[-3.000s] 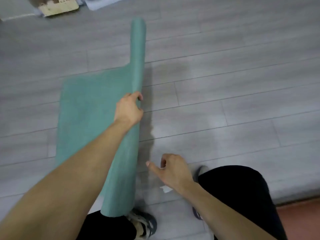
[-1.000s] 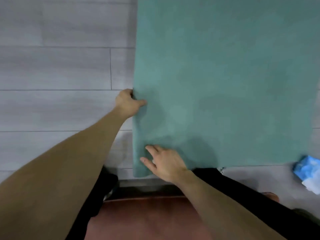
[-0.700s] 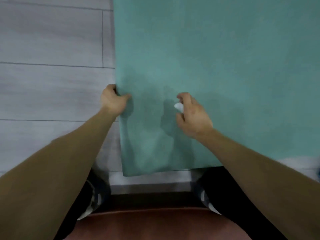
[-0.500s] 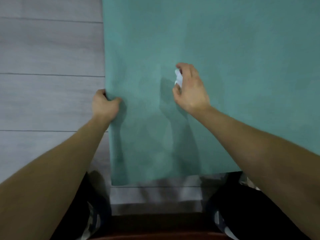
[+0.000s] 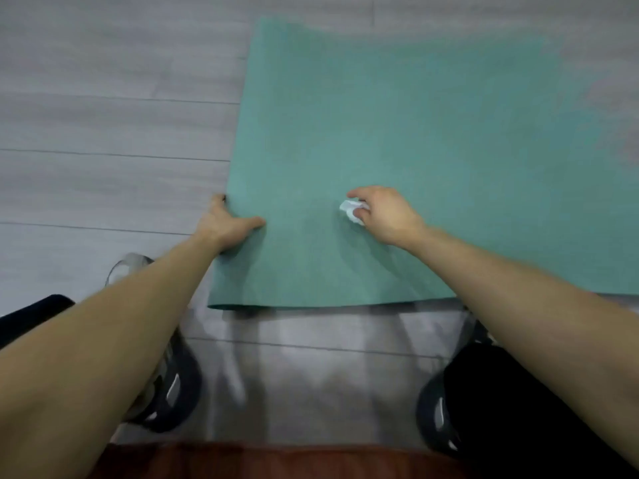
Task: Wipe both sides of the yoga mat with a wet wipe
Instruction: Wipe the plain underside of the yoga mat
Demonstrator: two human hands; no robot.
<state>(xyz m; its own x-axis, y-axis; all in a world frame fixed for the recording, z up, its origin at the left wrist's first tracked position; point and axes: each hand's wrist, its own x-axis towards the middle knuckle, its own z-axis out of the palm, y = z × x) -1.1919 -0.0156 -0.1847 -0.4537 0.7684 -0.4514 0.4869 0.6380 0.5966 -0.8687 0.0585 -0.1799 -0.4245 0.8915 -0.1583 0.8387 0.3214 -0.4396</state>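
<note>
Floor (image 5: 103, 126): grey wood-look planks, filled most of the frame. One reddish-brown strip (image 5: 276, 461) ran along the bottom edge.

One yoga mat (image 5: 415, 133), teal, lay unrolled flat on the floor, with its near edge just ahead of the feet and its left edge visible; it ran out of frame on the right.

Two bare forearms reached in from below. Two shoes: left shoe (image 5: 173, 392) and right shoe (image 5: 435, 409), dark with light markings, both on the floor short of the mat. Dark trouser legs showed at both lower corners.

Left hand (image 5: 224, 224) pinched the mat's left edge, thumb flat on top, fingers curled under the edge.

Right hand (image 5: 383, 214) was over the mat's near-middle, fingers curled around one wet wipe (image 5: 351, 210): white, crumpled, poking out past the fingertips against the mat surface.
</note>
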